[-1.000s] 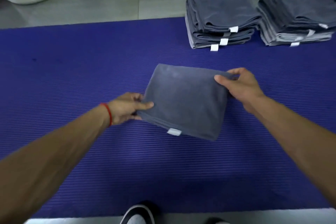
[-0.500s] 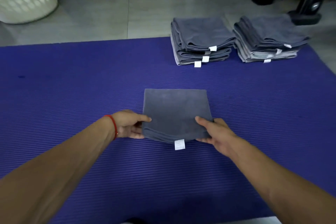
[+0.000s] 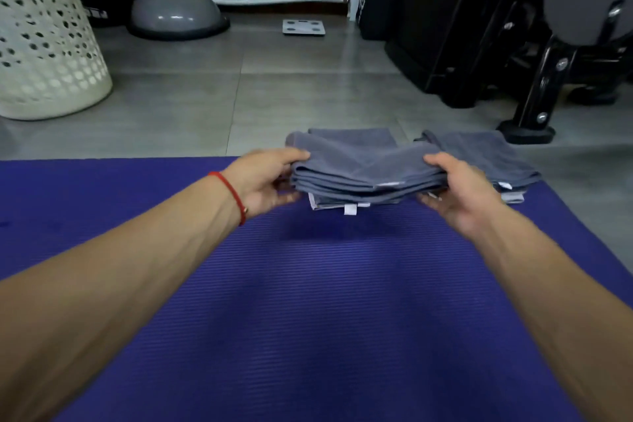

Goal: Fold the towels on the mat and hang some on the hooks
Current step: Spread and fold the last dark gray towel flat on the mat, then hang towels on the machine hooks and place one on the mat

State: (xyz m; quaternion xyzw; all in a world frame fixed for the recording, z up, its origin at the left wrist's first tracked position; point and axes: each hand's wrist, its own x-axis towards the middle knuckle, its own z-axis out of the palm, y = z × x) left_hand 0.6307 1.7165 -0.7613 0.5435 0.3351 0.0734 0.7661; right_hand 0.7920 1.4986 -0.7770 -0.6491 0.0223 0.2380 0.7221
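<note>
My left hand (image 3: pixel 265 181) and right hand (image 3: pixel 457 187) grip a folded grey terry towel (image 3: pixel 363 164) over the left stack of folded grey towels (image 3: pixel 337 204); a second such stack (image 3: pixel 486 151) is done on the ribbed purple mat (image 3: pixel 325 319); hanging not begun, I judge.

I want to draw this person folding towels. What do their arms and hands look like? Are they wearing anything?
Both arms are bare, with no sleeves showing as far up as the picture goes. The left hand has a thin red string bracelet around its wrist, with what looks like a small bead or knot on it. The right hand and its wrist wear nothing: no gloves, watch or rings can be seen.
</note>
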